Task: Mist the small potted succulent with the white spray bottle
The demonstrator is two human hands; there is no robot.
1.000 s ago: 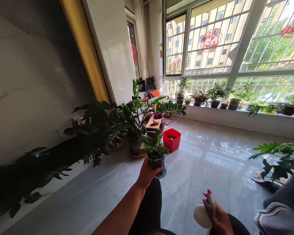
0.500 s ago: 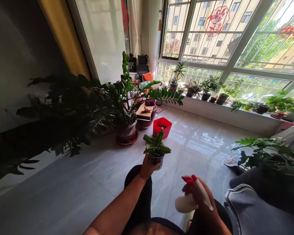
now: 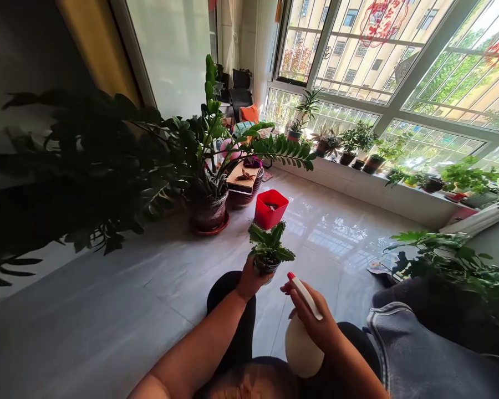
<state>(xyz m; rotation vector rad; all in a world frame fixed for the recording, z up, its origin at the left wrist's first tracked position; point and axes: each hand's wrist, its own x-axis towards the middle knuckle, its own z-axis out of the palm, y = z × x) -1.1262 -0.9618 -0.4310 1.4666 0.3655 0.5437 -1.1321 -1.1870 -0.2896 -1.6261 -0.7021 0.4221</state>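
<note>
My left hand [image 3: 248, 282] is closed round a small potted succulent [image 3: 268, 252] with toothed green leaves, held up over my knee. My right hand [image 3: 316, 321] grips a white spray bottle [image 3: 301, 346] with a red nozzle tip [image 3: 291, 276]; the nozzle points up toward the little plant and sits just to its lower right, a short gap away. The bottle's round white body hangs below my fingers.
A red square bin [image 3: 270, 208] stands on the glossy tiled floor [image 3: 158, 277] beyond the plant. A big dark-leaved plant in a brown pot [image 3: 209, 213] fills the left. More pots line the window sill [image 3: 382, 188]. A leafy plant [image 3: 444, 260] and grey cloth [image 3: 419, 354] lie at right.
My right hand has risen and carried the spray bottle up toward the small plant. The view has tilted down; my left hand keeps holding the pot.
</note>
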